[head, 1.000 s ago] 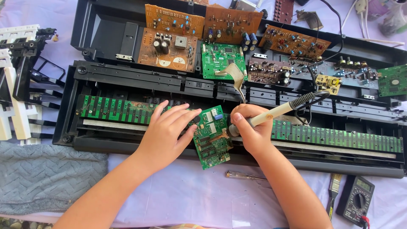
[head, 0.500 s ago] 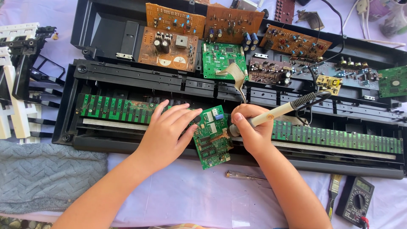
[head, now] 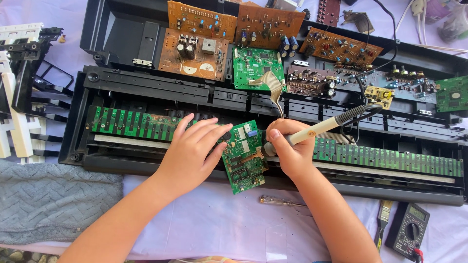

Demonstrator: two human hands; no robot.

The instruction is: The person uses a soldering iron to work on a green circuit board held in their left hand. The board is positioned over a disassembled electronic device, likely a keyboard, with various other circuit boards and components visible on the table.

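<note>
Small green circuit board [head: 243, 157]: glossy lacquered face, dotted with matt black plastic chips, lying under the left hand [head: 192, 152]. Soldering iron [head: 312, 131] in the right hand [head: 291, 152]: smooth cream plastic handle, ribbed black rubber-looking collar towards 2 o'clock, dull metal barrel. Keyboard casing [head: 146, 87]: black moulded plastic, matt, dusty. Brown boards [head: 195, 53] at 12 o'clock looking like dull, stained paper-laminate. Cloth [head: 48, 204] at 8 o'clock: grey, coarse, ribbed knit. Sheet [head: 219, 229] showing smooth, pale lilac fabric. Multimeter [head: 407, 230] at 4 o'clock: matt black plastic.
</note>
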